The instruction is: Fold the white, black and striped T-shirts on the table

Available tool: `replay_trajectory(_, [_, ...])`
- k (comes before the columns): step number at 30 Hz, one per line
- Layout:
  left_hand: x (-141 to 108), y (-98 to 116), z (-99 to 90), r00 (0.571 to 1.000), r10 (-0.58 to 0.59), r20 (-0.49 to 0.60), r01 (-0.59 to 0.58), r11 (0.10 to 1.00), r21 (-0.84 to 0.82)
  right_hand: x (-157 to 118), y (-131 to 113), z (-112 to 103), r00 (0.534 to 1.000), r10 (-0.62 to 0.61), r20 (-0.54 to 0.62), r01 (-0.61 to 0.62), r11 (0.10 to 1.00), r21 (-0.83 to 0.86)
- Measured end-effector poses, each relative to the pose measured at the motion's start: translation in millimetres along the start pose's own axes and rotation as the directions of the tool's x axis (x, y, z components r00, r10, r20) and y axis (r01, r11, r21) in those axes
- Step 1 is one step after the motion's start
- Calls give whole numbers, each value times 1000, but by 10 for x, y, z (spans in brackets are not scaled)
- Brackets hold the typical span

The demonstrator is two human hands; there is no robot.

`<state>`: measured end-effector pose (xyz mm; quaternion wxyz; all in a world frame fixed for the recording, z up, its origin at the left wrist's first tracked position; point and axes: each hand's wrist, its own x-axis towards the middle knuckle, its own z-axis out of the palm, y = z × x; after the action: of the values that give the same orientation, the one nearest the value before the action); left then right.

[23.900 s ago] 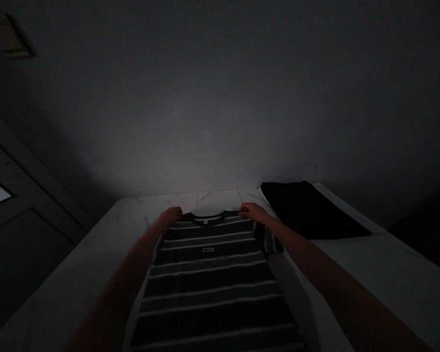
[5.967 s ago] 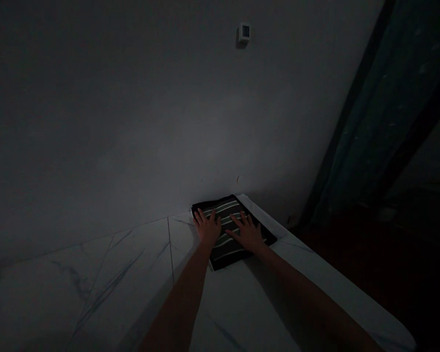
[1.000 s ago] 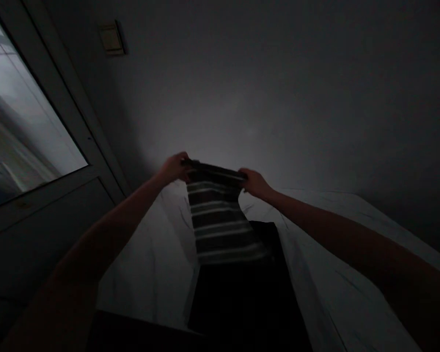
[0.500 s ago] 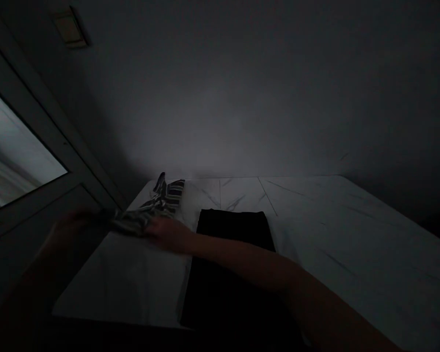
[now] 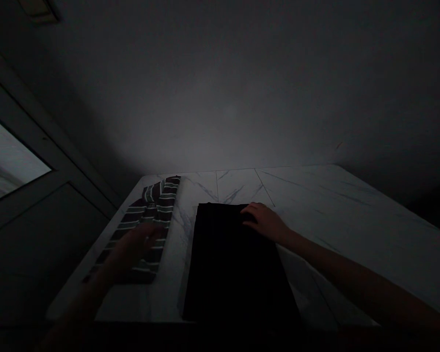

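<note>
A striped shirt (image 5: 161, 200), dark with pale bands, is spread on the left part of the table, its collar end toward the wall. My left hand (image 5: 141, 239) is over the middle of it, dim and slightly blurred, with thumb and fingers apart. Whether it touches the fabric I cannot tell. To the right lies a flat black rectangle (image 5: 231, 264) that looks like folded cloth, with a pale strip along its left side; its surface is too dark to make out. At its far right corner rests my right hand (image 5: 264, 221), fingers loosely stretched over it.
The white marble-patterned table (image 5: 352, 220) has rounded far corners and meets a grey wall (image 5: 227, 98). A door (image 5: 40, 205) with a bright glass pane stands at the left. High on the wall at upper left is a small framed panel (image 5: 38, 10). The room is dim.
The striped shirt, earlier held up between both hands, now lies on the table. My right hand has moved right, onto the black rectangle; my left hand has moved inward over the shirt.
</note>
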<state>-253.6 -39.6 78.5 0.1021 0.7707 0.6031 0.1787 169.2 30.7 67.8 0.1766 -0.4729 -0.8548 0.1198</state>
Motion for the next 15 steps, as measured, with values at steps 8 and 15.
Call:
replay_trajectory(8, [1002,1038,712,935,254,249,-280,957,76,-210,221,64,1000,-20,-3,20,999,42])
replay_trajectory(15, [1368,925,-56,956,181,233,-225,958,177,509,-43,-305,981,-61,183,57,998,24])
